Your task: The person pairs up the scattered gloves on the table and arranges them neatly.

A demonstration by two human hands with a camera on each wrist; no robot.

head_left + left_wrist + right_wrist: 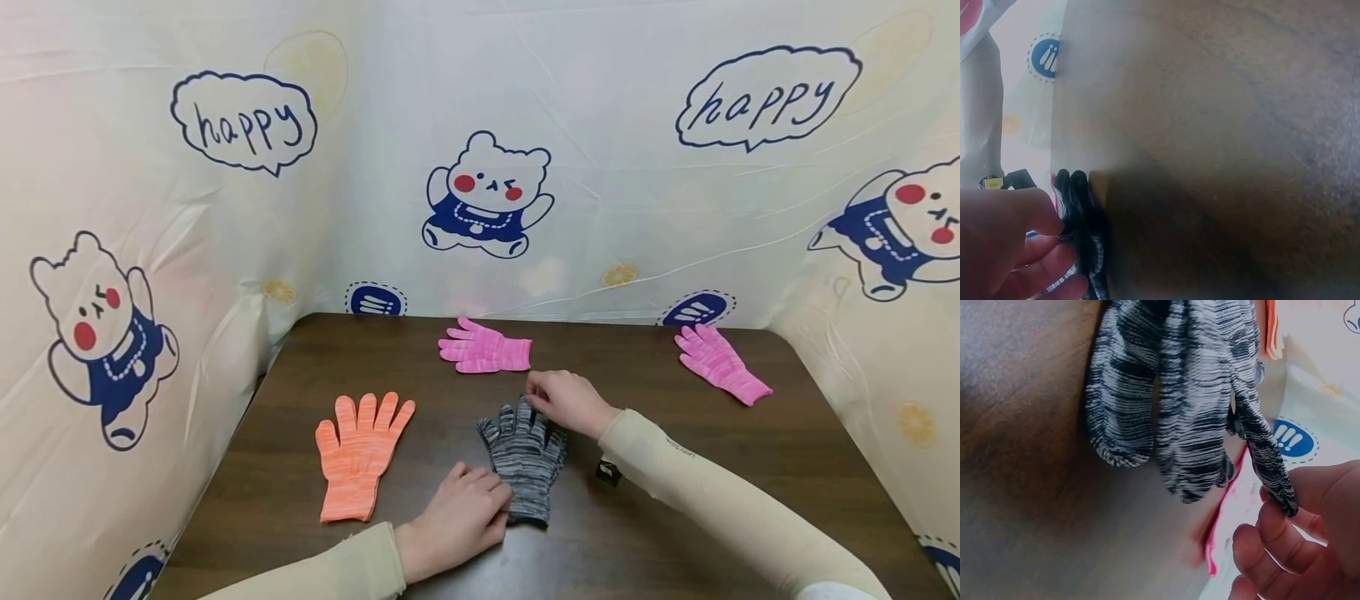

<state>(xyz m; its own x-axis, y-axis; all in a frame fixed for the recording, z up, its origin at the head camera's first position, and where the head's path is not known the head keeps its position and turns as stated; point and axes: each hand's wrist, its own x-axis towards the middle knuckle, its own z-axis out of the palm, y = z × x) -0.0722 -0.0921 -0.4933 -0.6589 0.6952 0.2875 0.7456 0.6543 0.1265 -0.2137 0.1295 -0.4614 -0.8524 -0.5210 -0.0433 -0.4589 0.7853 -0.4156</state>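
Note:
A grey and black knitted glove (527, 467) lies on the table with its fingers pointing away from me and its cuff near. A second grey layer shows along its right edge. My right hand (566, 402) pinches one of its fingertips between thumb and finger; in the right wrist view that glove finger (1266, 453) is drawn up toward the hand. By the cuff, on the glove's left edge, is my left hand (457, 521), fingers curled and gripping the edge. The left wrist view has the left hand's fingers (1038, 262) against the dark glove (1094, 250).
An orange glove (357, 458) lies flat to the left. Two pink gloves lie toward the back: one pink glove (487, 348) in the middle, another pink glove (722, 364) at the right. A printed cloth (600, 100) encloses the brown table (675, 517) at the back and sides.

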